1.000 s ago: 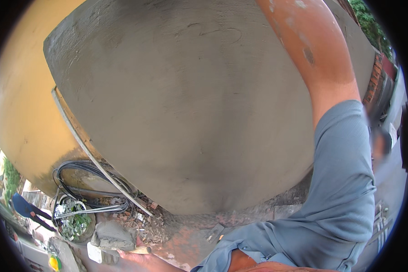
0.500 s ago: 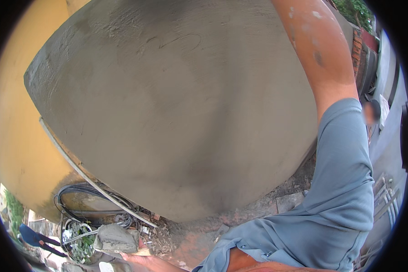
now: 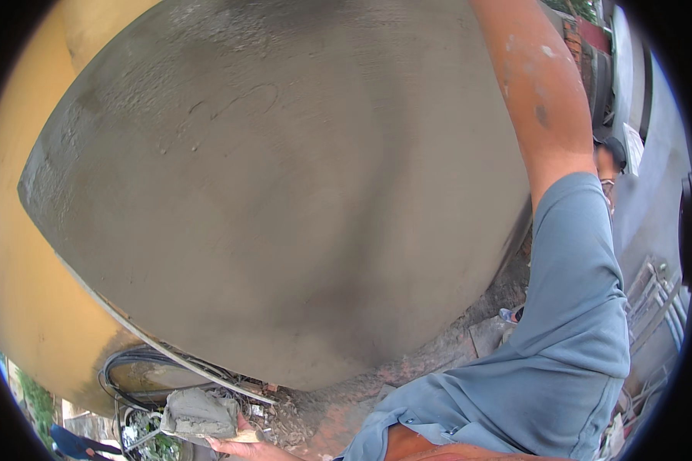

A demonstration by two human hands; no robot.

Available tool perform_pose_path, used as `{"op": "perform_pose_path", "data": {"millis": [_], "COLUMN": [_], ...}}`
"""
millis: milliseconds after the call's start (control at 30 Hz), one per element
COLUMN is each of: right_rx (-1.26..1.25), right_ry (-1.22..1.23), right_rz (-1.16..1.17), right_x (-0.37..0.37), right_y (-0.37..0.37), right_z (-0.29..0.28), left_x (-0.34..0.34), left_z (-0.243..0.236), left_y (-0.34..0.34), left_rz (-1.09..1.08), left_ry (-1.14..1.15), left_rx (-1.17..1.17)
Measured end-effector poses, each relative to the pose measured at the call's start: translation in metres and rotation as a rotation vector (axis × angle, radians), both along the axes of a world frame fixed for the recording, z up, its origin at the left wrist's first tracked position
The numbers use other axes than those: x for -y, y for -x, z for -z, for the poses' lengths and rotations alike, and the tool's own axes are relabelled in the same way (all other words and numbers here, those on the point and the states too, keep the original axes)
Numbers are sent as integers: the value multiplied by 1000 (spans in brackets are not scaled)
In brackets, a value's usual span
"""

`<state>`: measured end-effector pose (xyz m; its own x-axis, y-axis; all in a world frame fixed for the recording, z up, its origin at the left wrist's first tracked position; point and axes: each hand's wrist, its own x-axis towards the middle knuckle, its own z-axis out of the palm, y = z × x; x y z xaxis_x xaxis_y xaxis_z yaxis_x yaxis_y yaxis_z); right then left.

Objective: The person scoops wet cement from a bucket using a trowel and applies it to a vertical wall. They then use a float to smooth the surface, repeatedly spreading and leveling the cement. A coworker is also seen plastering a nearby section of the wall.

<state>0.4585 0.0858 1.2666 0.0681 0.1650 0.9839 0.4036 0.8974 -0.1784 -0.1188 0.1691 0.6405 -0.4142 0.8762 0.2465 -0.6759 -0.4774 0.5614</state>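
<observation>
A broad wall of smooth wet grey plaster (image 3: 300, 200) fills the middle, with a faint curved line scratched in its upper part. Low on the left, my left hand (image 3: 227, 446) grips a small mortar board (image 3: 247, 436), its thumb up at the edge. On the board rests a thick block of grey mortar (image 3: 200, 413). My right arm (image 3: 546, 84), speckled with dried plaster, stretches up along the wall's right side. The right hand lies beyond the upper edge, so its grip and anything in it are hidden.
Left of the plaster is a yellow wall (image 3: 23, 253). A pale pipe (image 3: 165, 352) slants beside coiled black cable (image 3: 123, 369). Rubble (image 3: 288, 419) lies at the wall's foot. One person (image 3: 609, 157) is at the right, another (image 3: 81, 446) at lower left. Metal pipes (image 3: 657, 315) lean at the right.
The whole view has shifted slightly, moving the plaster's marks left and down. The person at the right shows more fully. My left hand still holds the loaded board, and my right arm stays raised.
</observation>
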Motion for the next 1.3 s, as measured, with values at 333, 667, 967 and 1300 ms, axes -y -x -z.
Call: {"op": "perform_pose_path", "data": {"millis": [333, 667, 967, 1300], "right_rx": [-286, -213, -521, -538], "right_ry": [-84, -70, -611, -391], "right_rz": [439, 1636, 1126, 1595], "right_x": [63, 88, 169, 117], "right_y": [-100, -205, -179, -223], "right_z": [11, 47, 43, 86], "left_x": [-13, -26, -27, -22], "left_z": [-6, -25, -34, -37], "left_y": [-32, -75, -95, -98], "left_rz": [49, 177, 235, 273], "left_ry": [46, -3, -12, -27], "left_rx": [-70, -106, -142, -142]}}
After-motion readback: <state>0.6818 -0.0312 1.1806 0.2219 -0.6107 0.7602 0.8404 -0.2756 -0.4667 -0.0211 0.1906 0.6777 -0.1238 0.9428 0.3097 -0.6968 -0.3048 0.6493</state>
